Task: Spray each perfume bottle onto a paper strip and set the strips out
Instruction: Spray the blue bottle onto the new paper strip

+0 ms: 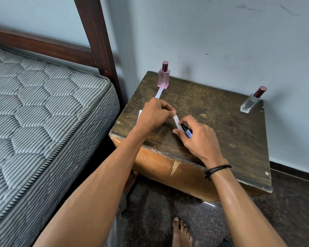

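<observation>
Left hand (pixel 154 114) pinches the paper strip (pixel 177 123) — right hand (pixel 194 138) grips the blue bottle (pixel 187 132) against it, pink bottle (pixel 163 77) far left.

Left hand (pixel 154 113) pinches one end of a white paper strip (pixel 177 122) above the worn dark wooden bedside table (pixel 221 132). Right hand (pixel 196 138) grips a small blue glass perfume bottle with black nozzle (pixel 187 132), touching the strip's lower end.

Two bottles (pixel 163 75) (pixel 251 100) at table's (pixel 239 139) back corners; strip (pixel 158 93) before left one; mattress (pixel 43 113) left.
</observation>
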`<state>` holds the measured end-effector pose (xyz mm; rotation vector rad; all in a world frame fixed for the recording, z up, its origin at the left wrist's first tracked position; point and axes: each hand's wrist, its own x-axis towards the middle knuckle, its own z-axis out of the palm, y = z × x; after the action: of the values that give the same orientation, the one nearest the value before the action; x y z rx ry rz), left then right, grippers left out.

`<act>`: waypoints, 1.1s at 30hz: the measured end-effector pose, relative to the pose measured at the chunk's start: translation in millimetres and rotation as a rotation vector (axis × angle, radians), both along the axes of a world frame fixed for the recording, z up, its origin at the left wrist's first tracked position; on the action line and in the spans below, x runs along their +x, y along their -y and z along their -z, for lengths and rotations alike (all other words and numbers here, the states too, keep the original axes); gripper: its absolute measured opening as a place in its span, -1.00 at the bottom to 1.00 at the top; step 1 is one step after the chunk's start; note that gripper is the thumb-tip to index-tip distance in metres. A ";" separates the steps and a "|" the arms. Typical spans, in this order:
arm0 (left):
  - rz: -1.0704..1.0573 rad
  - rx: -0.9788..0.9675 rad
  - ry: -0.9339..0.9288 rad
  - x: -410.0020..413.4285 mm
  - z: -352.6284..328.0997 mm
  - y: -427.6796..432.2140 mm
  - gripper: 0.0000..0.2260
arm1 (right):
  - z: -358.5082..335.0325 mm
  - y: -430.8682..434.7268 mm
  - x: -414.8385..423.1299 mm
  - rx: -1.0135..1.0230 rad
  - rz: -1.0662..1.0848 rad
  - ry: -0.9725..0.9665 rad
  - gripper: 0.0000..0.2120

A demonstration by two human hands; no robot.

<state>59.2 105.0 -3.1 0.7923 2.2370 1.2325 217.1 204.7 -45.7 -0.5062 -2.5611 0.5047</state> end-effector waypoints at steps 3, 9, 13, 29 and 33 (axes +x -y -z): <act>-0.002 0.001 0.005 -0.2 -1.1 0.4 -0.97 | 0.3 -0.9 0.3 -0.008 -0.015 -0.001 -0.64; -0.007 -0.019 -0.018 -0.9 -2.5 2.0 -0.97 | 0.3 -1.9 0.5 -0.069 -0.029 -0.032 -0.54; -0.008 -0.016 -0.049 -4.3 -1.9 4.4 -0.97 | 1.1 -6.2 2.1 -0.206 -0.048 -0.109 -0.56; 0.033 0.121 0.000 -3.0 2.4 -0.1 -0.92 | -6.0 -17.9 -2.8 -0.541 0.048 -0.369 -0.81; 0.043 0.173 0.020 -2.4 2.4 -2.3 -0.92 | -7.4 -17.4 -3.0 -0.554 0.069 -0.362 -0.81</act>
<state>56.9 107.3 -5.5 0.8836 2.1068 1.4214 214.1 222.1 -38.3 -0.6190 -2.0353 1.1746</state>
